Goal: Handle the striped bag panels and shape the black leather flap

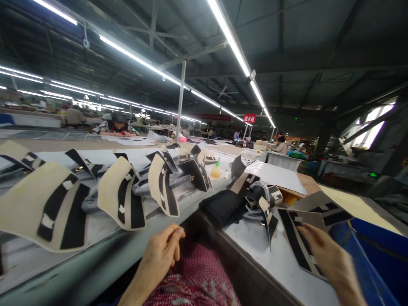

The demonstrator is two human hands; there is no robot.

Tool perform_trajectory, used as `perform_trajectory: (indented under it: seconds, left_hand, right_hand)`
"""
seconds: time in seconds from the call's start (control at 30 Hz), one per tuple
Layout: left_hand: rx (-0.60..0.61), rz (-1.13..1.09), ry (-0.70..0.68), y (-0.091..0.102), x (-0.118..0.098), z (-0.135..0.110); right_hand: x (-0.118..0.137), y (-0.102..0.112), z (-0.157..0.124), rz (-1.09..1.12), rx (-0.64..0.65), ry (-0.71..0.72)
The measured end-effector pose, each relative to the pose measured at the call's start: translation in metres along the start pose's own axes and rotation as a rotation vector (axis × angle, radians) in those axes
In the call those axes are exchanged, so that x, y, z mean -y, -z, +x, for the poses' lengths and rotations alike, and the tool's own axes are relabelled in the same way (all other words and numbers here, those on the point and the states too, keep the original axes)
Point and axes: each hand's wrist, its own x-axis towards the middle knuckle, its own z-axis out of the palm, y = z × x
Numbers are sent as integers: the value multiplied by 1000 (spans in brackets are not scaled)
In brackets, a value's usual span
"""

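Note:
My right hand (pixel 328 255) grips a flat cream and black cut piece (pixel 306 229) that lies over the white bench top (pixel 270 263) at the lower right. My left hand (pixel 164 250) rests loosely curled above my red checked lap (pixel 197 276), touching the bench edge, with nothing in it. A heap of similar cream and black pieces (pixel 264 199) and a black pad (pixel 223 206) sit just beyond the right hand.
A long conveyor (pixel 95 229) on the left carries several curved cream and black pieces (pixel 123 193). A small glue bottle (pixel 216 169) stands mid-table. A blue bin (pixel 376 255) is at the right. Other people work at far benches.

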Motion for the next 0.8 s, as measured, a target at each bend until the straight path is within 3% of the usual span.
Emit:
perform_trajectory:
  seconds: [0.1, 0.17, 0.2, 0.27, 0.33, 0.53, 0.7, 0.8]
  left_hand:
    - [180, -25, 45, -16, 3, -5]
    - [228, -41, 65, -22, 8, -6]
    - [239, -49, 75, -24, 11, -5]
    - [249, -67, 97, -26, 18, -3]
    - [253, -97, 121, -30, 25, 0]
    - [226, -256, 168, -57, 52, 6]
    - [202, -405, 205, -70, 67, 9]
    - [188, -526, 273, -68, 67, 10]
  right_hand:
    - [43, -121, 17, 4, 263, 104]
    - [70, -187, 29, -41, 389, 168]
    - [79, -211, 33, -82, 415, 175]
    - [87, -239, 38, -177, 449, 149]
    - [84, -246, 37, -253, 474, 138]
    - [71, -239, 26, -369, 489, 268]
    - [81, -233, 25, -401, 372, 319]
    - [94, -219, -2, -285, 277, 423]
